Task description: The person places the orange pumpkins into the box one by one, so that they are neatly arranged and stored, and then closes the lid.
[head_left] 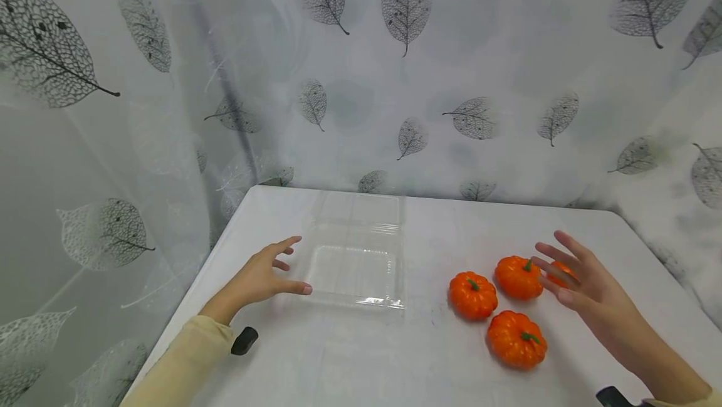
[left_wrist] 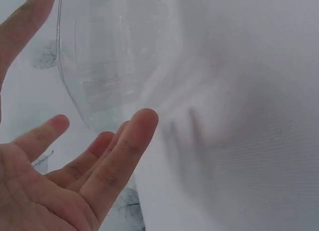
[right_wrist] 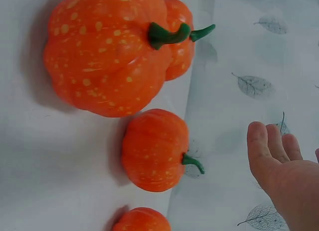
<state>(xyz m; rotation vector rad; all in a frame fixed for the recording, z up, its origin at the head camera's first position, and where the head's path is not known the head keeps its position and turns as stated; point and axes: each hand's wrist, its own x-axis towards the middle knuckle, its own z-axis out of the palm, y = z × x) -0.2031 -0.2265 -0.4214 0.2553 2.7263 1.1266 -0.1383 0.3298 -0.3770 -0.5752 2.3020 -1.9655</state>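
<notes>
Left hand: point(head_left: 259, 278) fingers spread, nothing held, beside the left edge; contact unclear.
Clear container: point(head_left: 352, 272) just right of left hand, long axis running away from person.
Pumpkins: point(head_left: 472, 297) four, on the table point(head_left: 361, 363), right of container; right hand point(head_left: 600, 291) nearer.
Right hand: fingers apart, empty, partly masking one pumpkin.
Backdrop: leaf-print curtain point(head_left: 361, 81).

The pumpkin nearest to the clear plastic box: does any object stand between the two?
Nothing visible does: only white tabletop lies between the pumpkin and the box. The left hand is at the box's opposite side.
</notes>
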